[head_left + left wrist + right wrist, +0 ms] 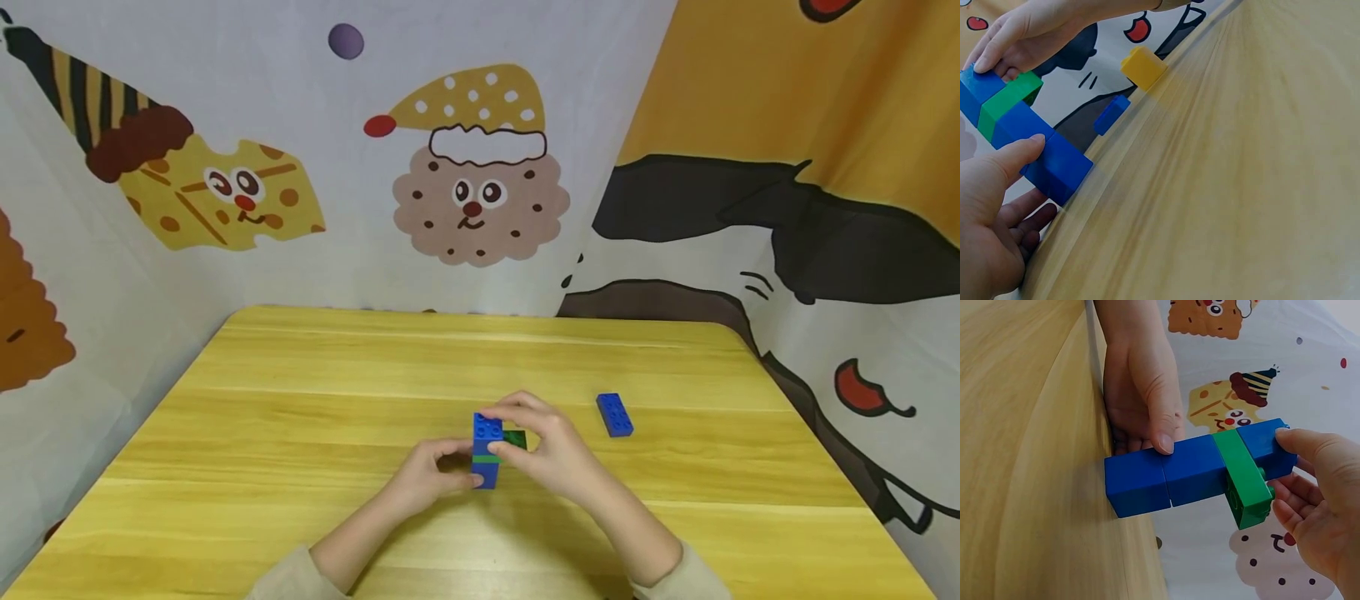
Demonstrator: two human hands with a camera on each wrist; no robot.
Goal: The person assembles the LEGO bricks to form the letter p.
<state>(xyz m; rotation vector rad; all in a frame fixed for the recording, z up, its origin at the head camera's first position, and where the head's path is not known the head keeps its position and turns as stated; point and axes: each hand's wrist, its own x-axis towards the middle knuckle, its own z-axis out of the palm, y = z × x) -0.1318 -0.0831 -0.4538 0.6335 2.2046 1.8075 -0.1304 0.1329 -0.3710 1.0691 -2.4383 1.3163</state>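
A tower of toy building bricks stands upright on the table. From the bottom it has two blue bricks, a thinner green brick jutting out to one side, and a blue brick on top. Low on the tower, my left hand grips it with the thumb on the near face and fingers behind. My right hand pinches the top blue brick between thumb and fingers. Part of the green brick is hidden by the right hand in the head view.
A loose blue brick lies on the wooden table, right of the right hand. In the left wrist view a yellow brick sits beyond it; I cannot make it out from the head. A cartoon-printed cloth hangs behind the table.
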